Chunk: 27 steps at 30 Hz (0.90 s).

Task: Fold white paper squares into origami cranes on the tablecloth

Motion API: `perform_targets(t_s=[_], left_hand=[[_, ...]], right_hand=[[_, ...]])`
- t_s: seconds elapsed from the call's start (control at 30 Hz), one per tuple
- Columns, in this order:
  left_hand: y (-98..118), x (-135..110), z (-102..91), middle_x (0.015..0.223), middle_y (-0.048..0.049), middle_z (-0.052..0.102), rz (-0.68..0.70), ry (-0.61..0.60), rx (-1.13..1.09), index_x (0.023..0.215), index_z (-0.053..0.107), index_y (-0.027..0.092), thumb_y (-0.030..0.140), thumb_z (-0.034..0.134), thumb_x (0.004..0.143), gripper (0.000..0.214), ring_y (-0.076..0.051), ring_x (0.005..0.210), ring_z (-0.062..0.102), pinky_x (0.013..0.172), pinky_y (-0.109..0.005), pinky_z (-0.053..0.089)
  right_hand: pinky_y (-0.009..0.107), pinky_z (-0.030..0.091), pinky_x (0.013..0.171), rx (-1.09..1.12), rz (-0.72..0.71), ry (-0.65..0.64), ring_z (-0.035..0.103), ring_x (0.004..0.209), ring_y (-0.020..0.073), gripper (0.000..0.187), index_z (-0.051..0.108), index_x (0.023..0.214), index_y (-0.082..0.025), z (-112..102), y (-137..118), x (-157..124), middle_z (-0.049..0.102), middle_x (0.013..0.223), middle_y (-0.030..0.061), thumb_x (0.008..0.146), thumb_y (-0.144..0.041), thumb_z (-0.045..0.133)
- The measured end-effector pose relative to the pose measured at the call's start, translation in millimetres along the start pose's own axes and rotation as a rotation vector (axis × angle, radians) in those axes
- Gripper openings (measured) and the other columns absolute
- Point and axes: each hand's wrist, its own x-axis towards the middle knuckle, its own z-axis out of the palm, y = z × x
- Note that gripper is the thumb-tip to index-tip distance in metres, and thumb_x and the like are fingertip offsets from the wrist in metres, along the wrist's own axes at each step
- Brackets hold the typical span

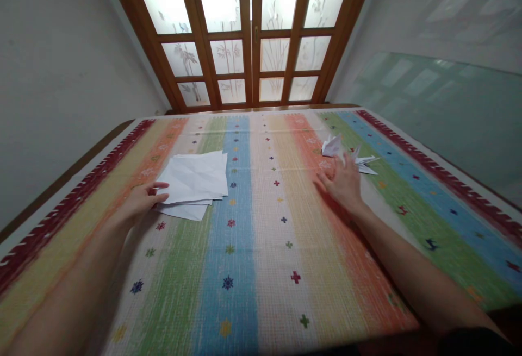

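Striped cloth (253, 247), coarse weave with small cross and star motifs, covers the counter. Your left hand (141, 201): thumb and fingers closed in a pinch on the left edge of a loose stack of creased white paper sheets (198, 179). Your right hand (345, 182): fingers spread flat, holding nothing, tips just beside white folded paper figures (332, 147) with sharp points.
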Motion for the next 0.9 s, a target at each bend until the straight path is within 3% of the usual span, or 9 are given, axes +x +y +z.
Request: perform_targets(t_s=[0.07,0.17,0.3,0.4,0.47,0.57,0.63,0.77,0.9], left_hand=[[-2,1,-1.1,0.064,0.0016,0.051,0.046,0.119,0.209,0.094,0.065,0.017,0.033,0.070,0.062,0.036,-0.017,0.062,0.052,0.055,-0.025,0.040],[5,5,6.6,0.083,-0.0036,0.054,0.198,0.347,0.440,0.102,0.063,0.020,0.036,0.067,0.072,0.034,-0.026,0.090,0.055,0.075,-0.034,0.047],[30,0,39.5,0.102,-0.0090,0.055,0.363,0.385,0.297,0.105,0.063,0.017,0.035,0.068,0.072,0.039,-0.024,0.085,0.058,0.083,-0.042,0.049],[53,-17,78.4,0.111,-0.0104,0.055,0.537,0.316,0.074,0.110,0.061,0.017,0.036,0.066,0.074,0.041,-0.022,0.088,0.058,0.077,-0.038,0.050],[68,-32,108.4,0.114,-0.0097,0.057,0.613,0.157,-0.098,0.112,0.060,0.019,0.038,0.065,0.075,0.042,-0.021,0.089,0.059,0.072,-0.035,0.050],[85,-53,153.8,0.120,-0.0110,0.059,0.670,-0.148,-0.318,0.120,0.055,0.020,0.037,0.071,0.072,0.054,-0.022,0.097,0.060,0.079,-0.035,0.050],[91,-63,179.4,0.125,-0.0124,0.058,0.687,-0.256,-0.431,0.125,0.052,0.020,0.035,0.076,0.067,0.064,-0.023,0.101,0.060,0.082,-0.036,0.049],[93,-73,208.2,0.121,-0.0111,0.061,0.672,-0.274,-0.558,0.123,0.054,0.021,0.028,0.079,0.065,0.063,-0.020,0.096,0.061,0.081,-0.033,0.049],[86,-70,211.2,0.098,-0.0052,0.065,0.557,-0.213,-0.665,0.113,0.060,0.019,0.023,0.075,0.069,0.047,-0.013,0.076,0.059,0.071,-0.027,0.047]], right_hand=[[0.055,0.029,0.106,-0.018,0.105,0.085,0.027,0.139,0.0420,0.063,0.049,0.137,-0.007,-5,17,14,0.024,0.153,0.0287,0.088,-0.046,0.053],[0.060,0.028,0.104,-0.047,0.165,0.002,0.028,0.138,0.0452,0.057,0.056,0.131,-0.007,-6,39,31,0.029,0.151,0.0295,0.087,-0.044,0.055],[0.068,0.023,0.105,-0.014,0.218,-0.158,0.035,0.135,0.0460,0.047,0.063,0.122,-0.008,1,50,39,0.051,0.136,0.0270,0.083,-0.034,0.060],[0.065,0.026,0.107,0.207,0.187,-0.024,0.039,0.135,0.0408,0.043,0.063,0.122,-0.009,5,32,31,0.055,0.134,0.0247,0.085,-0.031,0.055],[0.055,0.036,0.104,0.551,0.146,-0.019,0.053,0.123,0.0348,0.044,0.064,0.121,-0.012,4,8,20,0.061,0.127,0.0212,0.084,-0.034,0.057],[0.048,0.047,0.095,1.111,0.135,-0.264,0.065,0.104,0.0274,0.046,0.066,0.121,-0.021,1,-38,-1,0.069,0.117,0.0117,0.078,-0.040,0.066],[0.044,0.049,0.094,1.374,0.142,-0.427,0.066,0.100,0.0236,0.046,0.067,0.119,-0.027,-2,-67,-12,0.070,0.115,0.0069,0.076,-0.041,0.071],[0.040,0.050,0.093,1.673,0.189,-0.557,0.066,0.099,0.0206,0.048,0.069,0.115,-0.029,-3,-104,-28,0.071,0.113,0.0046,0.069,-0.040,0.078],[0.038,0.051,0.089,1.741,0.229,-0.624,0.066,0.096,0.0196,0.045,0.068,0.117,-0.029,2,-112,-36,0.071,0.113,0.0056,0.073,-0.039,0.073]])
